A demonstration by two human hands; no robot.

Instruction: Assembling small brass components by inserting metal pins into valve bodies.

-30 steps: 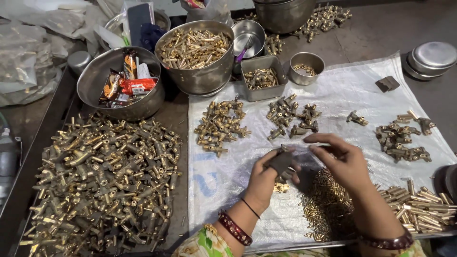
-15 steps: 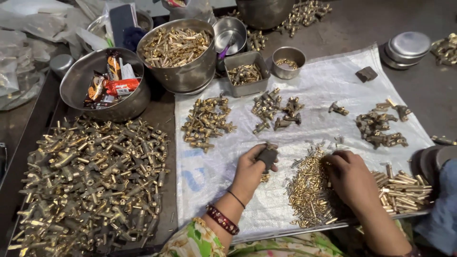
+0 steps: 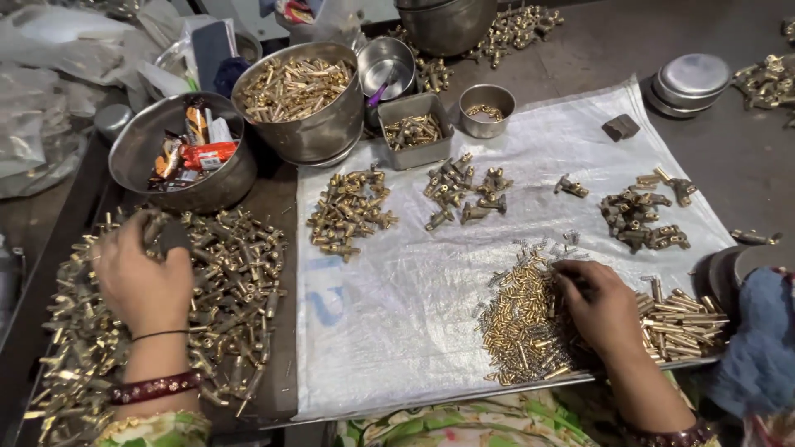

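My left hand (image 3: 141,277) rests over the big heap of brass fittings (image 3: 224,290) at the left, fingers curled around a dark fitting (image 3: 172,236). My right hand (image 3: 600,306) lies palm down on the white woven sheet (image 3: 397,306), fingertips in a pile of small brass pins (image 3: 517,319). I cannot tell whether it holds any. A row of longer brass rods (image 3: 683,319) lies just right of that hand.
Clusters of brass fittings (image 3: 348,211) (image 3: 464,190) (image 3: 642,219) lie on the sheet. Behind stand a steel pot of brass parts (image 3: 302,91), a steel bowl with wrappers (image 3: 186,153), a square tin (image 3: 414,131), a small cup (image 3: 487,108) and stacked lids (image 3: 691,79). Blue cloth (image 3: 758,339) is at the right edge.
My left hand has swung from the middle of the sheet to the left heap, carrying the dark fitting. My right hand dropped onto the small pins.
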